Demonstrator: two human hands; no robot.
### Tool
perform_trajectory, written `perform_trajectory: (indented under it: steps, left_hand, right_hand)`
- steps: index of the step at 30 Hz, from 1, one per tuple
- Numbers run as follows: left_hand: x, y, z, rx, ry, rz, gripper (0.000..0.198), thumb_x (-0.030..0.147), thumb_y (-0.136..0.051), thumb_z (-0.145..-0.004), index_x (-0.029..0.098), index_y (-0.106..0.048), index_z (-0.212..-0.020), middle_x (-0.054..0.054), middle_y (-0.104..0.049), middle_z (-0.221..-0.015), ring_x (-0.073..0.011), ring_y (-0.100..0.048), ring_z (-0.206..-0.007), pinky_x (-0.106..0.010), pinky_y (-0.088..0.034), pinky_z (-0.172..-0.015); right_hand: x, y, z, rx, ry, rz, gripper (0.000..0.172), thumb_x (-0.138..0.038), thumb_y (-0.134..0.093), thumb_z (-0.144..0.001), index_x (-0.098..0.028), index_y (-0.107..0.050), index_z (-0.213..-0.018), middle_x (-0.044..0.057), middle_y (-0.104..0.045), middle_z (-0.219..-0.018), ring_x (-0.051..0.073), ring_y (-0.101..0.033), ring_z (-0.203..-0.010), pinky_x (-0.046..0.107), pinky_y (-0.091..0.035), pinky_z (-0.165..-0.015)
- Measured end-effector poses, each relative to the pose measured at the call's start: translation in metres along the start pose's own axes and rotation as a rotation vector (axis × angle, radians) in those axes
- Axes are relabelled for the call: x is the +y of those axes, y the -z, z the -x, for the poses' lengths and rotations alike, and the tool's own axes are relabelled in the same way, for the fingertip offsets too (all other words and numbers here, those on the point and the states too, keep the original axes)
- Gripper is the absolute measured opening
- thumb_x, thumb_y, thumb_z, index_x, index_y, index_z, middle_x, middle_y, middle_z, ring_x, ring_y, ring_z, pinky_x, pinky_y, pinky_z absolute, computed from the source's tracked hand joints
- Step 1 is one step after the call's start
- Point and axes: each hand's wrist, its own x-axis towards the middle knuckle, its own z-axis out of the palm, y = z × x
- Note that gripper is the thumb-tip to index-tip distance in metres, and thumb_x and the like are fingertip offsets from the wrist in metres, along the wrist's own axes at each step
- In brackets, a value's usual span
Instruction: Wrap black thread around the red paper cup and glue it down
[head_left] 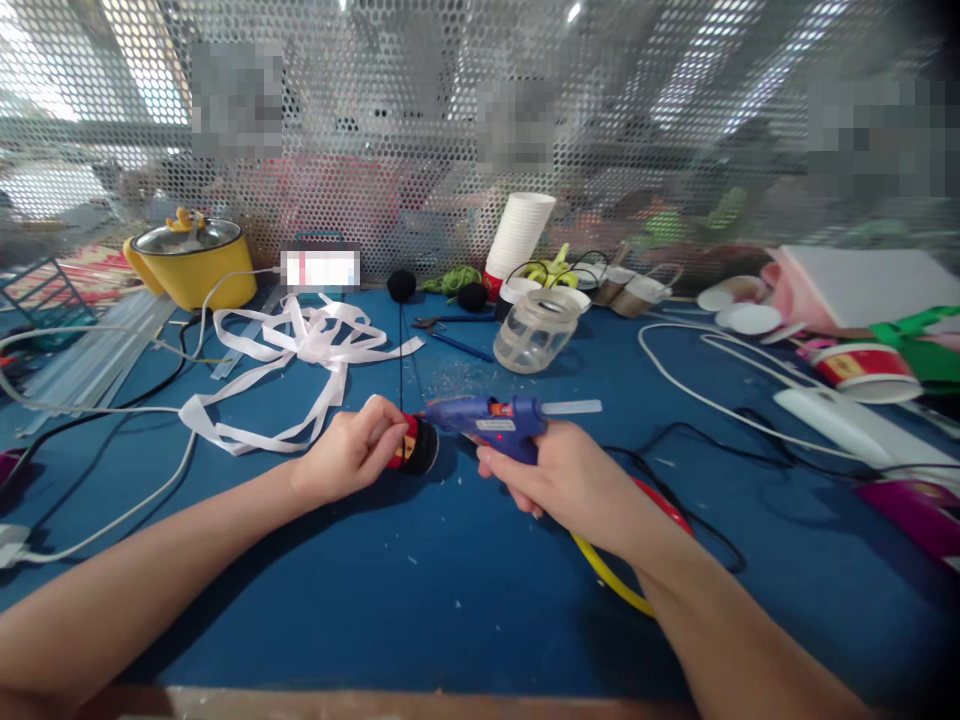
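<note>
My left hand [358, 450] is closed on a small red paper cup [411, 440], which lies on its side with black yarn wound round one end. A strand of black yarn [401, 350] runs from the cup back to a black yarn ball [402, 286]. In my right hand [559, 470] is a blue glue gun [487, 420], gripped by its handle. Its nozzle points left and is close to the wound yarn; whether they touch I cannot tell. A translucent glue stick [574, 407] sticks out of the gun's rear.
White ribbon [322, 335] lies loosely at left, near a yellow pot [199, 265] and cables. Behind my hands are blue-handled pliers [461, 340], a clear jar [536, 330] and stacked paper cups [521, 235]. A yellow curved object [611, 580] lies under my right forearm.
</note>
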Motion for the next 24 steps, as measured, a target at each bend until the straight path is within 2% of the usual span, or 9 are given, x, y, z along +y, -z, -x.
perform_trajectory:
  steps: [6,11,13,18,22,24]
  left_hand:
    - [0.001,0.000,-0.002,0.020,0.060,0.031,0.009,0.024,-0.041,-0.087,0.018,-0.047,-0.085,0.004,-0.050,-0.054,-0.0092,-0.046,-0.046,-0.020,-0.036,-0.048]
    - [0.003,0.001,-0.005,0.067,0.144,0.067,0.010,0.025,-0.041,-0.087,0.018,-0.046,-0.082,0.008,-0.041,-0.046,-0.0079,-0.042,-0.041,-0.018,-0.029,-0.044]
    - [0.002,0.001,-0.006,0.083,0.183,0.059,0.011,0.027,-0.041,-0.086,0.018,-0.046,-0.082,0.008,-0.042,-0.046,-0.0085,-0.043,-0.042,-0.018,-0.030,-0.045]
    - [-0.001,0.001,-0.007,0.104,0.244,0.036,0.014,0.030,-0.041,-0.086,0.018,-0.047,-0.080,0.005,-0.049,-0.052,-0.0108,-0.048,-0.048,-0.020,-0.034,-0.049]
    - [-0.002,-0.001,-0.007,0.090,0.216,0.073,0.014,0.029,-0.041,-0.086,0.018,-0.047,-0.080,0.005,-0.049,-0.052,-0.0105,-0.047,-0.047,-0.020,-0.034,-0.049]
    - [-0.002,-0.002,-0.007,0.087,0.201,0.092,0.013,0.029,-0.042,-0.086,0.018,-0.047,-0.080,0.005,-0.049,-0.053,-0.0104,-0.047,-0.048,-0.020,-0.034,-0.049]
  right_hand:
    - [0.000,0.007,0.005,-0.012,-0.021,-0.030,0.020,-0.033,-0.056,-0.076,-0.018,-0.058,-0.063,-0.003,-0.051,-0.039,0.010,-0.047,-0.037,0.022,-0.041,-0.040]
    - [0.000,0.015,0.005,-0.008,0.048,-0.144,0.021,-0.037,-0.062,-0.072,-0.020,-0.055,-0.062,-0.004,-0.050,-0.041,0.010,-0.046,-0.036,0.022,-0.040,-0.040]
    - [0.005,0.016,0.000,0.063,0.059,-0.227,0.022,-0.038,-0.065,-0.069,-0.020,-0.055,-0.065,-0.003,-0.053,-0.046,0.010,-0.049,-0.041,0.022,-0.041,-0.042]
    - [0.019,0.022,-0.020,0.387,0.053,-0.442,0.025,-0.037,-0.073,-0.062,-0.016,-0.061,-0.070,0.002,-0.063,-0.063,0.011,-0.056,-0.056,0.021,-0.045,-0.051]
    - [0.010,0.042,-0.035,0.535,0.043,-0.527,0.009,-0.020,-0.068,-0.071,-0.014,-0.062,-0.068,0.000,-0.061,-0.058,0.007,-0.053,-0.051,0.015,-0.041,-0.045]
    - [0.002,0.058,-0.047,0.553,0.044,-0.523,0.013,-0.014,-0.061,-0.077,-0.013,-0.060,-0.064,0.000,-0.059,-0.054,0.006,-0.051,-0.046,0.014,-0.039,-0.041]
